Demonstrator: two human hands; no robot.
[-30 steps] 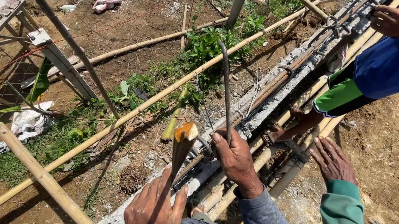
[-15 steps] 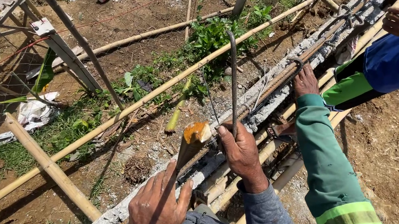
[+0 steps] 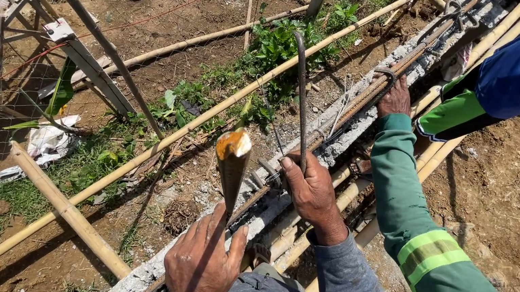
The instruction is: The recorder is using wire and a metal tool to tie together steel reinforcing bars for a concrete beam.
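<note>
Right hand (image 3: 311, 191): fingers wrapped tight round a thin, rust-dark hooked steel rod (image 3: 301, 97), long axis near upright, hook at top, foot down among the rebar (image 3: 378, 91) on the grey, rough concrete beam (image 3: 353, 122).

Left hand (image 3: 202, 269): fisted on a tapered wooden handle (image 3: 230, 165), cut end yellow, just left of the rod.

Co-worker's hand (image 3: 395, 99): green sleeve, on a stirrup farther along the beam's edge.

Bamboo poles (image 3: 172, 136): smooth, tan, beside.
</note>
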